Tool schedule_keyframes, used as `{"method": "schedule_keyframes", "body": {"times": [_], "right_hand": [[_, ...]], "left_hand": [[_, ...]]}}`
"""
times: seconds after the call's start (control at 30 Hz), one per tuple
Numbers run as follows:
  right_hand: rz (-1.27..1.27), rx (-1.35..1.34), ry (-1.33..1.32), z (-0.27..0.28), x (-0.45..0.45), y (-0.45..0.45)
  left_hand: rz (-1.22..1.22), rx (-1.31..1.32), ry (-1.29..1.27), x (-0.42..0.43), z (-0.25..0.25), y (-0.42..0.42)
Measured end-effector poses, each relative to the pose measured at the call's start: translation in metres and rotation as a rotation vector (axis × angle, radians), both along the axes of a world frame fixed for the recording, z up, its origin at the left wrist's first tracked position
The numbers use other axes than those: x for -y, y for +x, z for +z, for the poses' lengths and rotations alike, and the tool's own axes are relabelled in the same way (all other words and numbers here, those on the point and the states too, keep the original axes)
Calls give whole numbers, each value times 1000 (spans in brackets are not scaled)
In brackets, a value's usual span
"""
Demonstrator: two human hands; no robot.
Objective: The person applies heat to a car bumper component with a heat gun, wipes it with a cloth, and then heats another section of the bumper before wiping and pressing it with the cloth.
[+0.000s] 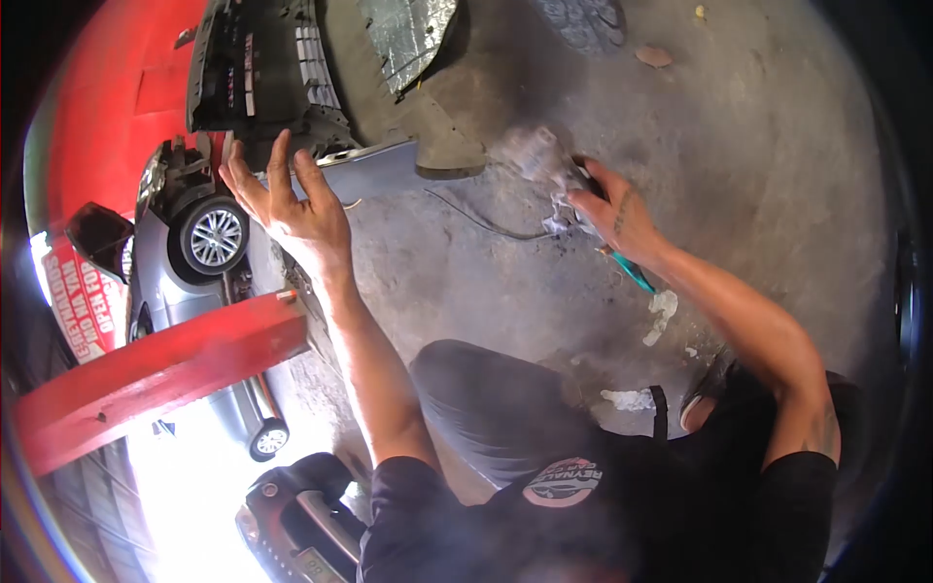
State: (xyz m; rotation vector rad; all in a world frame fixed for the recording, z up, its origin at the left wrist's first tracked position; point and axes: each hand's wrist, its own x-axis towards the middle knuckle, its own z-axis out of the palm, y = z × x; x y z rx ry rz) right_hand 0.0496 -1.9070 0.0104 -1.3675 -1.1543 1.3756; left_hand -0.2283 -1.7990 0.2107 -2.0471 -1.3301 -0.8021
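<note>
Two hands [309, 222] [624, 216], "OPEN FOR" banner [89, 291], "REYNAL" logo [564, 483]

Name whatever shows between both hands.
The head view shows a grey panel, thin dark cord, crumpled pale material and concrete floor between left hand and right hand.

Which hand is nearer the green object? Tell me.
Right. The right hand is just above the green object in the picture; the left hand, open, is well off to its left.
</note>
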Motion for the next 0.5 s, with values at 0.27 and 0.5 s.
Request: {"method": "schedule_keyframes", "body": {"times": [0.27,0.5], "right_hand": [[-5,-1032,-68,20,-7,-8],[-22,-1082,-50,-12,4,1]], "left_hand": [[56,42,-67,20,-28,6],[21,95,-65,27,-37,5]]}}
